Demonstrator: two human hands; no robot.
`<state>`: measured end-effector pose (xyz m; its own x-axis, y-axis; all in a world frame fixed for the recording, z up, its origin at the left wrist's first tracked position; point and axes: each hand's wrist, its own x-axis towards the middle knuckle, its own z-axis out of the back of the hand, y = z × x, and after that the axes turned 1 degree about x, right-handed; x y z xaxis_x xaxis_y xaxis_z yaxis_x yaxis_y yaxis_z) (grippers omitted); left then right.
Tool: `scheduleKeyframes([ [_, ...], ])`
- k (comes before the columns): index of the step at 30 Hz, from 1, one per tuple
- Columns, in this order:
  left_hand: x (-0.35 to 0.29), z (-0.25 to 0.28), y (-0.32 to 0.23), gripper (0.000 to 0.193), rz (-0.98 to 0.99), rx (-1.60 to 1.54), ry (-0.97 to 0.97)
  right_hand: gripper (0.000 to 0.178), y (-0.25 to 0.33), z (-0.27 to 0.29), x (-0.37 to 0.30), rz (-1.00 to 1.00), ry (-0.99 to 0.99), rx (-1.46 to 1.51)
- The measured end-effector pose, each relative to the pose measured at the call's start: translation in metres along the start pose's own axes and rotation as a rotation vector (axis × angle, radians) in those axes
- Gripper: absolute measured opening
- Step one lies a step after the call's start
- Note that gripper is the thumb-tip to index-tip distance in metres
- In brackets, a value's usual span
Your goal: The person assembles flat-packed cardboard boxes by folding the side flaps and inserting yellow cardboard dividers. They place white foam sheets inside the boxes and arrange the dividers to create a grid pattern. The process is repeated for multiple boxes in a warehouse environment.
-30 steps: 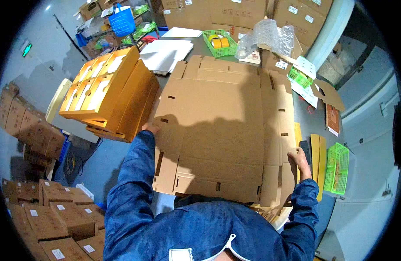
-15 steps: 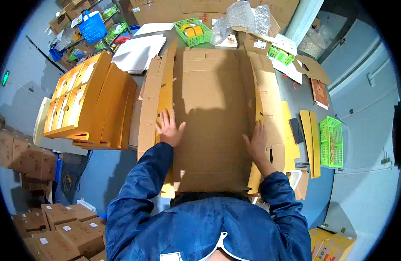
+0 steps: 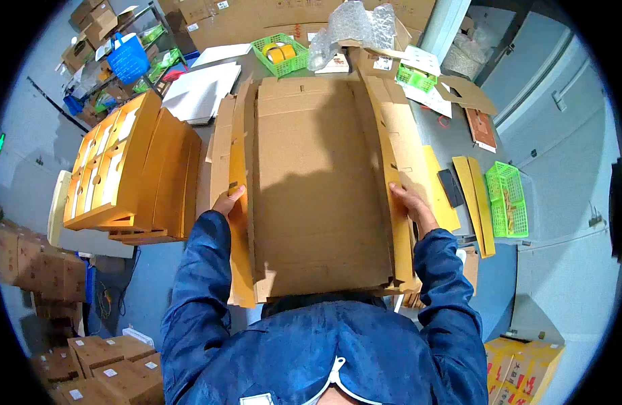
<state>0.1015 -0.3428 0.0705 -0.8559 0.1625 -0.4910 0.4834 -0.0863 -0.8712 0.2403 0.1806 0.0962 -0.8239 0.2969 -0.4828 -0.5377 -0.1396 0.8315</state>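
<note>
A large brown cardboard sheet (image 3: 317,189) lies open in front of me, its two long sides folded up. Yellow strips run along these sides: a left strip (image 3: 238,243) and a right strip (image 3: 400,236). My left hand (image 3: 226,201) is closed around the outside of the left strip, thumb over its top edge. On the other side my right hand (image 3: 413,204) pinches the upper edge of the right strip, with its thumb turned inward and the other fingers mostly hidden behind. Both strips stand on edge, leaning slightly.
An orange drawer unit (image 3: 132,169) stands on the left near stacked white boards (image 3: 203,91). A green basket (image 3: 280,55) with tape rolls and bubble wrap (image 3: 355,30) sit at the back. Loose yellow strips (image 3: 474,206) and another green basket (image 3: 506,199) lie right. Cartons (image 3: 122,378) are lower left.
Both hands have gone from lying flat on the inner sides to gripping the yellow strips from outside. The sides now stand more upright. My view has shifted slightly.
</note>
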Motion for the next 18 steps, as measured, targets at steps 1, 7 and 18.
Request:
scheduleKeyframes([
  [1,-0.004,-0.004,-0.004,0.056,-0.03,0.149,0.007,0.082,0.009,-0.016,-0.007,0.008,0.048,-0.085],
  [7,0.017,-0.005,0.034,0.063,-0.104,1.068,-0.498,0.065,0.006,-0.036,0.0,0.152,-0.176,-0.759],
  [18,-0.05,-0.051,0.023,0.049,-0.508,1.373,-0.347,0.045,-0.008,-0.052,-0.037,0.57,-0.258,-0.797],
])
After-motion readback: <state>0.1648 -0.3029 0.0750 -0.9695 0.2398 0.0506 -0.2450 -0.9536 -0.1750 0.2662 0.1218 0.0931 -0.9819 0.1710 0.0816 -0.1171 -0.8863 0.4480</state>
